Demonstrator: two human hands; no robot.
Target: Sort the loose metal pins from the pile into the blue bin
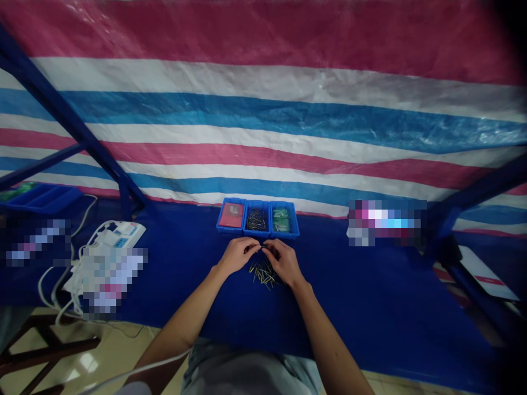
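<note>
My left hand (235, 254) and my right hand (284, 261) meet over the blue table cover (185, 285), fingertips pinched together on a small part too tiny to name. Just below the fingers lies a loose heap of small metal pins (263, 274). Behind the hands stand three blue bins in a row: the left bin (231, 215) holds something red, the middle bin (257, 219) holds dark metal pins, the right bin (283, 220) holds green parts.
A white power strip with cables (117, 233) lies at the left. A blue tray (41, 197) sits far left. Blue frame bars (82, 134) rise at both sides. A striped tarp (263, 109) hangs behind. A wooden stool (45, 345) stands lower left.
</note>
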